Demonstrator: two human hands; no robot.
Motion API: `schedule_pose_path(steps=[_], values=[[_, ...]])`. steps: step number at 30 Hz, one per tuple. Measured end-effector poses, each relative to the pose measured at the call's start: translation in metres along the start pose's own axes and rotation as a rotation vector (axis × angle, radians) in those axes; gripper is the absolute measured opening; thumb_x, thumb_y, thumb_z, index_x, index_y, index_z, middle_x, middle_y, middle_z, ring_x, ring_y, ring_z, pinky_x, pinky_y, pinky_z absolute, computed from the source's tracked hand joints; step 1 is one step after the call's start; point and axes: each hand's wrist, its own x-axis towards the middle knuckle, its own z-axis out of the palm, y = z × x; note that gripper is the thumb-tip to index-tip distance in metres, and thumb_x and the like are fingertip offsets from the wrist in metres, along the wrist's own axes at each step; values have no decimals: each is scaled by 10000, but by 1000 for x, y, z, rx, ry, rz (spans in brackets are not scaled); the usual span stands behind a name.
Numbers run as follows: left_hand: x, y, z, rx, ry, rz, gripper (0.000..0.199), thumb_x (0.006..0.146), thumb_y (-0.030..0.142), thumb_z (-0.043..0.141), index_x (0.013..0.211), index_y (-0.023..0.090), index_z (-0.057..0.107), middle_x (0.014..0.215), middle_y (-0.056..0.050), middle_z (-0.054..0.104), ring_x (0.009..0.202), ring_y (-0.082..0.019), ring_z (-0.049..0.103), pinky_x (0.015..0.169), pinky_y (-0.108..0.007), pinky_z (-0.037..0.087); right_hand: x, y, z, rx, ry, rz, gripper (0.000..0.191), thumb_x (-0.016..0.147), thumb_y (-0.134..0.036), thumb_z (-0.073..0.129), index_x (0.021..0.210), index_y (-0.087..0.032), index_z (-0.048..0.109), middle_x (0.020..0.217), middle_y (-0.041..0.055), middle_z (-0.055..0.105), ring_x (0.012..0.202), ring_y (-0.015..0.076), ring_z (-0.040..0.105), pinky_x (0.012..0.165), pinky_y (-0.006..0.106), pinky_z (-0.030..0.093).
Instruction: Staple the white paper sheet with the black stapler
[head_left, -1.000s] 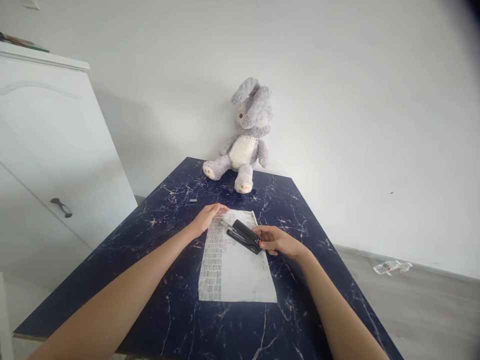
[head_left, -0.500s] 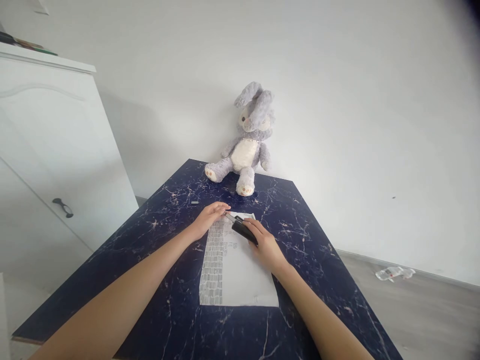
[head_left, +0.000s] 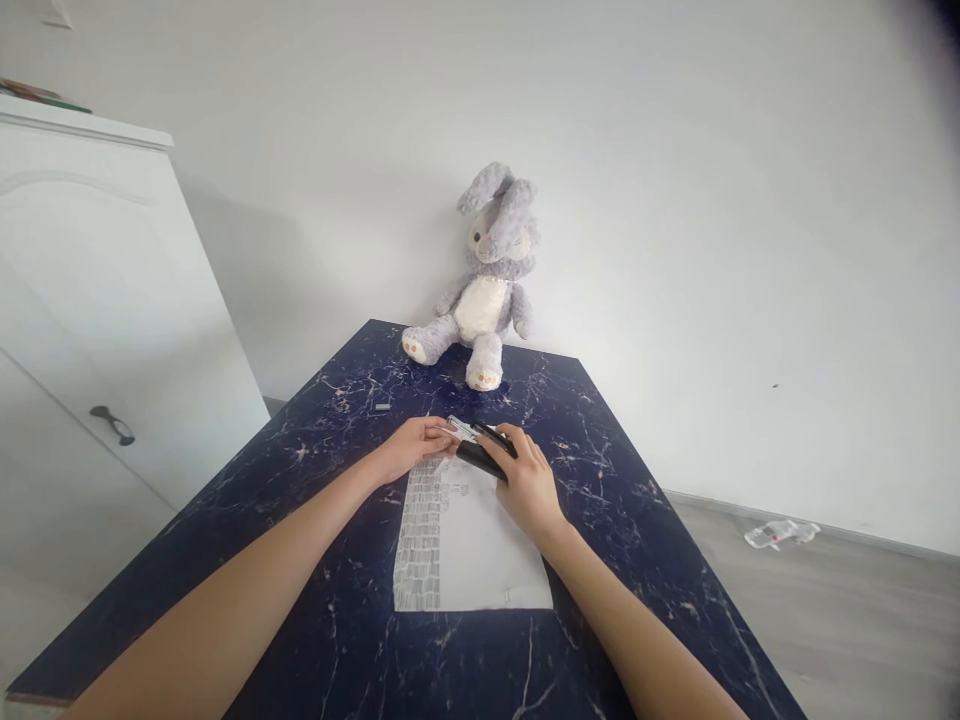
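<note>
My right hand [head_left: 534,490] is wrapped round a black stapler [head_left: 484,458], whose metal jaw end points left and shows spread open. Beneath it lies a sheet of paper [head_left: 487,555], printed with grey lines and blocks on its left side. My left hand [head_left: 415,447] pinches the paper's far left corner, which is raised a little beside the stapler's jaws. Whether the corner sits between the jaws I cannot tell. A small grey strip, perhaps staples [head_left: 382,407], rests on the table just beyond my left hand.
A grey plush rabbit [head_left: 484,300] sits at the far end of the dark blue marbled table [head_left: 337,600], against the wall. A white cabinet [head_left: 82,250] stands at the left. On the floor at the right lies a clear plastic bag or wrapper [head_left: 781,534].
The stapler's jaws show wider apart, and its front end has come up to my left fingers. My left hand has closed on the raised paper corner. The whole view has shifted slightly.
</note>
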Motion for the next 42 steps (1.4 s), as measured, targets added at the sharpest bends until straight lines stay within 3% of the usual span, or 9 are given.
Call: schedule_pose_path(steps=[5, 8, 11, 14, 23, 27, 30, 34, 42], values=[[2, -5, -1, 117, 17, 90, 413, 856, 503, 726, 1043, 140, 664, 970, -118, 728, 869, -224, 708, 837, -413, 566, -3, 10, 3, 358, 21, 300, 90, 831, -262, 626, 892, -198, 643, 871, 45, 605, 724, 199, 589, 648, 310, 463], [-2, -5, -1, 465, -21, 232, 365, 904, 514, 646, 1019, 168, 673, 916, -86, 712, 802, -207, 679, 763, -371, 553, -5, 17, 4, 351, 29, 359, 139, 816, -330, 634, 782, -203, 590, 745, 16, 572, 639, 180, 538, 587, 290, 391], [-8, 0, -1, 864, -227, 400, 266, 894, 436, 668, 1012, 201, 712, 973, -85, 702, 934, -236, 653, 912, -404, 496, -6, 21, 6, 339, 32, 384, 170, 811, -353, 642, 760, -203, 583, 725, 13, 573, 641, 180, 535, 593, 288, 376], [-13, 4, -1, 1003, -375, 446, 203, 910, 304, 622, 1067, 215, 715, 1071, -100, 681, 1041, -255, 622, 980, -416, 456, -6, 20, 6, 353, 4, 402, 174, 808, -359, 655, 766, -199, 599, 716, 15, 591, 640, 184, 543, 596, 288, 379], [-6, 3, -6, 830, -164, 443, 195, 851, 206, 588, 992, 196, 721, 1005, -89, 686, 852, -195, 623, 809, -340, 505, -5, 14, 8, 335, -133, 384, 150, 814, -330, 686, 826, -190, 636, 801, 42, 650, 708, 211, 598, 652, 315, 445], [-11, 14, 0, 583, -53, 426, 164, 851, 291, 667, 961, 171, 677, 968, -77, 657, 839, -175, 601, 827, -334, 499, -3, 8, 0, 277, -26, 282, 330, 879, -398, 683, 1140, -200, 647, 1041, 106, 654, 964, 282, 611, 831, 412, 509], [-17, 18, 16, 375, -73, 416, 236, 827, 321, 738, 968, 160, 638, 969, -75, 631, 870, -177, 594, 825, -330, 491, -4, -2, -9, 270, 93, 84, 433, 933, -377, 649, 1335, -237, 567, 1224, 137, 606, 1116, 305, 575, 958, 480, 494], [-23, 17, 40, 207, -174, 420, 285, 801, 330, 790, 934, 164, 602, 974, -76, 597, 905, -184, 584, 820, -332, 494, -8, -11, -11, 335, 46, -247, 356, 992, -235, 573, 1342, -298, 593, 1183, 97, 659, 1041, 258, 626, 925, 458, 525], [-24, 18, 47, 138, -209, 436, 307, 791, 290, 817, 837, 168, 539, 934, -58, 576, 885, -165, 569, 828, -321, 477, -8, -9, -10, 276, 20, -396, 415, 1000, -117, 505, 1386, -253, 573, 1129, 95, 703, 983, 230, 646, 873, 405, 563]])
